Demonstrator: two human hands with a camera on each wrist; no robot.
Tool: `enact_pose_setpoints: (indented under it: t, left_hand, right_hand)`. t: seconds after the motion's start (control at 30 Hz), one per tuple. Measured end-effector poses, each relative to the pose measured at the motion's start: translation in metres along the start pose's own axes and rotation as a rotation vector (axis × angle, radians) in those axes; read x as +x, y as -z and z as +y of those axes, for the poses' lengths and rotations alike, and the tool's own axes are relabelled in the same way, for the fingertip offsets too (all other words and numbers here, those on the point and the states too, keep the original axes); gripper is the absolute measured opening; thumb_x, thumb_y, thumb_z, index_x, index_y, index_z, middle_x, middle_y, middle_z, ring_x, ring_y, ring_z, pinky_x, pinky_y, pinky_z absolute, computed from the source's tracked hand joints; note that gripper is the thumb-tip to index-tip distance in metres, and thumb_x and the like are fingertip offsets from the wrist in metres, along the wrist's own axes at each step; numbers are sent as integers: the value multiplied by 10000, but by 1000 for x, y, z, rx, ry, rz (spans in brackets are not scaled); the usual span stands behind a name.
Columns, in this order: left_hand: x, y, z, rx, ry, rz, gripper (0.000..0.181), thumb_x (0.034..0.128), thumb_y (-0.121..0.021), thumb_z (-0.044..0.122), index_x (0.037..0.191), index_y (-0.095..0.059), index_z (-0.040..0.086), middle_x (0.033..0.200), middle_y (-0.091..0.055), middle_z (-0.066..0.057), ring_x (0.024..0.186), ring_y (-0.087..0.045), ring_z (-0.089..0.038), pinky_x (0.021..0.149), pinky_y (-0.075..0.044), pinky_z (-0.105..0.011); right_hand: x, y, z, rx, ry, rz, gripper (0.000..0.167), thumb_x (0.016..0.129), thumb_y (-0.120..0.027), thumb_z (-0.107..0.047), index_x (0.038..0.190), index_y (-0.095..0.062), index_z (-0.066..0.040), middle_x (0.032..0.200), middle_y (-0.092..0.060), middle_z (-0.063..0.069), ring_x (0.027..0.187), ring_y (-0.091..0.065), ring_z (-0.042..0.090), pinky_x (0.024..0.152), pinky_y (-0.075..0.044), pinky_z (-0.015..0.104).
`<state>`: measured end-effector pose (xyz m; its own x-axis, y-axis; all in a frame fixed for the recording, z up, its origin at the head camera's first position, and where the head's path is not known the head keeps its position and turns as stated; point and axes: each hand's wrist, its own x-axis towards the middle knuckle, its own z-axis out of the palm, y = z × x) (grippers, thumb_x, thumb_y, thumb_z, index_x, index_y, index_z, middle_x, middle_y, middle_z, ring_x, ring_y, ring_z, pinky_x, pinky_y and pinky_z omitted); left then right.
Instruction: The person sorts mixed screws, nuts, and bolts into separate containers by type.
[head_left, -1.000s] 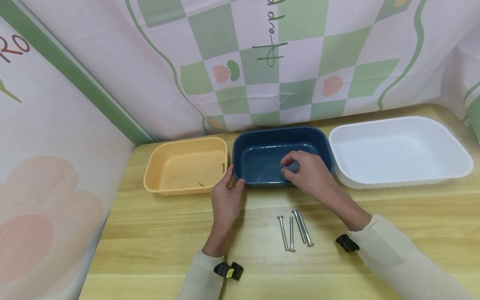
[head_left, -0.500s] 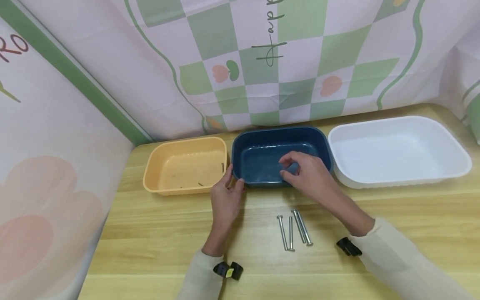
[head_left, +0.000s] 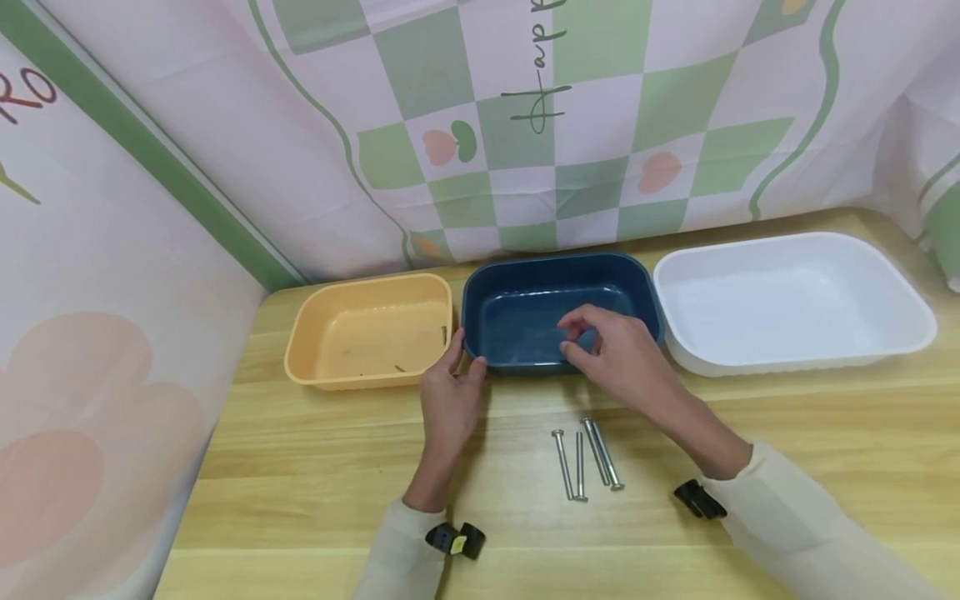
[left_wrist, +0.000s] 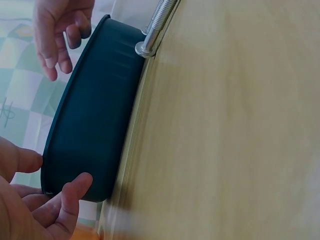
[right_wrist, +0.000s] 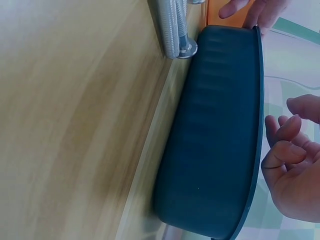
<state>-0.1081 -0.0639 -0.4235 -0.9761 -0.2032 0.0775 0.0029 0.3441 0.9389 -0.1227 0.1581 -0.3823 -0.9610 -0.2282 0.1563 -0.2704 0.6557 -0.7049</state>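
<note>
A dark blue tray [head_left: 517, 325] stands between two others. The left hand [head_left: 450, 408] holds its near left corner, thumb on the front side and index finger along the left end; in the left wrist view that hand [left_wrist: 55, 212] has its fingertips at the tray's wall and rim. Over the tray's right part hovers the right hand [head_left: 622, 354], its fingers loosely bent. In the right wrist view there is nothing visible between the fingers of that hand [right_wrist: 295, 170]. Several long silver bolts, one of them at the left [head_left: 563, 467], lie on the wood in front of the tray.
Left of the blue tray is a yellow tray [head_left: 352, 342] with small dark pieces in it. A larger white tray [head_left: 795, 308] stands close on the right. Behind the trays hangs a checkered cloth [head_left: 517, 142].
The right hand's fingers have bent inward slightly while it stays over the blue tray. The left hand keeps its place at the corner, and the head view has shifted slightly.
</note>
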Motion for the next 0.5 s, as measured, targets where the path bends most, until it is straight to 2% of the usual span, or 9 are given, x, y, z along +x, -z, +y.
enact_pose_setpoints:
  t: [0.2,0.5]
  left_hand:
    - [0,-1,-1,-10,-13,7,498,930,-682,37,1412,-557,48,1344,-579,-150,591,-676,-299,413,-370,-171]
    - [1,-1,-3,-20,-3,-1,502,931,-678,48,1417,-551,53,1351,-577,-136,489,-598,-202,399,-345,-172]
  right_hand:
    - [-5,0,0,23,14,19,184,952,-678,-117,1126,-683,-58,959,-689,19,635,-540,157,527,-436,298]
    - [-12,-1,-2,27,52,46,169,959,-673,-121,1118,-691,-70,934,-692,-4,612,-515,129,490,-407,279]
